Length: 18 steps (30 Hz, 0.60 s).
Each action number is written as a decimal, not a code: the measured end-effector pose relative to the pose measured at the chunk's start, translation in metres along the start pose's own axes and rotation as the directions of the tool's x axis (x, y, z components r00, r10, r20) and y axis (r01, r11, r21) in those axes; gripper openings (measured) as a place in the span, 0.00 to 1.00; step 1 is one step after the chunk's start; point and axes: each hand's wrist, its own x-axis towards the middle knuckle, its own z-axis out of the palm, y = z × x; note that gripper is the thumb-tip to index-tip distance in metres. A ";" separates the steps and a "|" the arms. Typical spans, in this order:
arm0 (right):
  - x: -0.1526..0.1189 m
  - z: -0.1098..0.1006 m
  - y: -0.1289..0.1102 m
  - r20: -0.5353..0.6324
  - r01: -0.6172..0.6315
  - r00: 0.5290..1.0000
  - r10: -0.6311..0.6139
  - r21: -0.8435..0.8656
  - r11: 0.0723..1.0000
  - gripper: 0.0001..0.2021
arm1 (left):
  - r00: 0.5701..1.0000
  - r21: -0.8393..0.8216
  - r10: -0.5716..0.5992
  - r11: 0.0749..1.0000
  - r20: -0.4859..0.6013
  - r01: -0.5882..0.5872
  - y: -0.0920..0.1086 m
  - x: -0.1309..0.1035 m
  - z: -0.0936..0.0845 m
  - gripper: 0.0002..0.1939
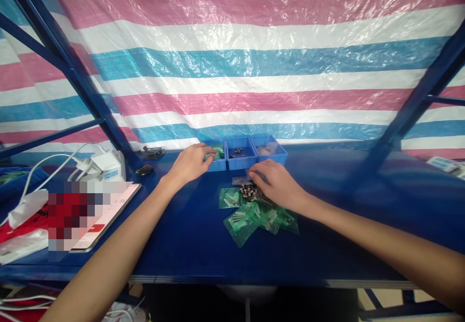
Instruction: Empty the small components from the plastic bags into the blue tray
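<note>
Bare forearms [119, 254] foremost; left hand [191, 163] half-curled over blue plastic bin [219, 165]; right hand [275, 180] curled beside small brownish metal pieces [247, 192], above green plastic packets [240, 228]; cannot tell either hold.

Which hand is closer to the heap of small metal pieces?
Right: the right hand is beside the metal pieces, on their right; the left hand is farther off, at the left blue bin of three.

From head height, your one view is looking forward and down from your side of the blue table [337, 244], showing your left hand [191, 163] and right hand [278, 182] from fairly near, and facing the striped sheet [254, 63] behind.
</note>
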 end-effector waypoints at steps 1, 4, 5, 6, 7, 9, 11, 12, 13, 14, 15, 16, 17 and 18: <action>0.000 -0.001 0.000 0.008 -0.003 1.000 0.004 -0.021 1.000 0.15 | 1.000 -0.014 -0.003 1.000 -0.005 0.003 0.001 0.000 0.001 0.17; 0.001 -0.001 0.001 0.036 -0.001 0.999 0.003 -0.069 0.998 0.14 | 0.997 -0.042 0.055 0.997 -0.048 -0.057 0.011 -0.002 0.002 0.16; 0.001 0.000 0.001 0.046 0.000 0.999 0.004 -0.081 0.997 0.13 | 0.993 -0.051 0.097 0.994 -0.067 -0.101 0.017 -0.003 0.003 0.15; 0.001 0.000 0.001 0.057 0.001 0.998 0.004 -0.090 0.996 0.13 | 0.986 -0.062 0.146 0.987 -0.074 -0.151 0.023 -0.004 0.003 0.15; 0.000 0.001 0.000 0.069 0.002 0.998 0.005 -0.097 0.995 0.13 | 0.977 -0.075 0.200 0.976 -0.073 -0.205 0.029 -0.005 0.003 0.15; 0.000 0.002 0.000 0.088 0.005 0.996 0.004 -0.106 0.994 0.13 | 0.955 -0.112 0.295 0.948 -0.041 -0.297 0.042 -0.007 0.003 0.15; -0.001 0.003 -0.001 0.096 0.013 0.995 -0.002 -0.109 0.994 0.12 | 0.933 -0.135 0.359 0.923 -0.041 -0.361 0.052 -0.008 0.002 0.14; -0.001 0.004 -0.001 0.098 0.017 0.995 -0.006 -0.110 0.994 0.12 | 0.928 -0.159 0.372 0.915 -0.027 -0.371 0.055 -0.009 0.002 0.14; -0.001 0.004 -0.001 0.098 0.021 0.995 -0.010 -0.111 0.994 0.12 | 0.928 -0.190 0.374 0.910 -0.003 -0.367 0.056 -0.009 0.002 0.14; -0.001 0.005 -0.001 0.098 0.026 0.995 -0.015 -0.113 0.993 0.12 | 0.929 -0.226 0.369 0.908 0.037 -0.352 0.056 -0.010 0.003 0.15; -0.002 0.005 -0.001 0.099 0.029 0.995 -0.018 -0.115 0.993 0.12 | 0.928 -0.263 0.363 0.906 0.082 -0.331 0.055 -0.010 0.004 0.15; -0.002 0.005 -0.001 0.099 0.032 0.995 -0.020 -0.117 0.993 0.12 | 0.925 -0.294 0.360 0.903 0.121 -0.313 0.054 -0.010 0.006 0.15; -0.002 0.005 0.000 0.099 0.034 0.995 -0.022 -0.120 0.992 0.12 | 0.921 -0.315 0.361 0.900 0.148 -0.302 0.052 -0.010 0.008 0.14; -0.002 0.005 0.000 0.099 0.036 0.995 -0.024 -0.121 0.992 0.12 | 0.918 -0.331 0.363 0.896 0.160 -0.297 0.049 -0.010 0.011 0.13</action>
